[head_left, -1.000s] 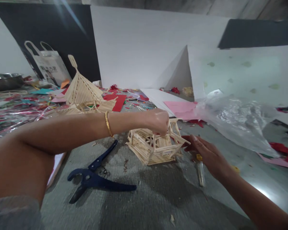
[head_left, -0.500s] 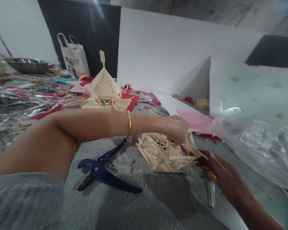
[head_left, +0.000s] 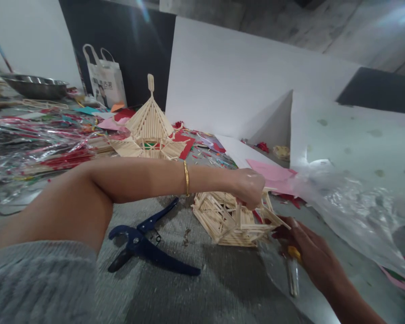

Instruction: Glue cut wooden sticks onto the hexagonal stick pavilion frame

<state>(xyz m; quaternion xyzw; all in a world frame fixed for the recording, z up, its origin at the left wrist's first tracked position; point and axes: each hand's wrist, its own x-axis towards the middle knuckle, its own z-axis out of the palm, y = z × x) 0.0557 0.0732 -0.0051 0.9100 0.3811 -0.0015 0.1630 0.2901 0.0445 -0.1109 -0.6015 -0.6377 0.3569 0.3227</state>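
A half-built wooden stick model (head_left: 219,218), with many-sided walls of thin pale sticks, rests on the grey floor. From above, my left hand (head_left: 251,186) reaches across to its right part, closed, with the fingertips hidden behind the hand and sticks. My right hand (head_left: 310,247) grips the model's right corner, thumb along a stick that juts out. Just under that hand is a small clear tube with a yellow cap (head_left: 293,270). Blue-handled cutters (head_left: 148,247) lie spread on the floor, left of the model and below my left forearm.
A finished-looking stick tower with a pointed roof (head_left: 150,121) stands behind my left forearm. Plastic wrappers and sticks (head_left: 47,139) litter the left. Clear plastic sheeting (head_left: 351,202) and pink paper (head_left: 270,175) lie to the right. At the back are a metal bowl (head_left: 37,86) and a white bag (head_left: 107,83).
The view has tilted slightly. Both hands keep nearly the same place on the stick model, and nothing has visibly been taken up or let go.
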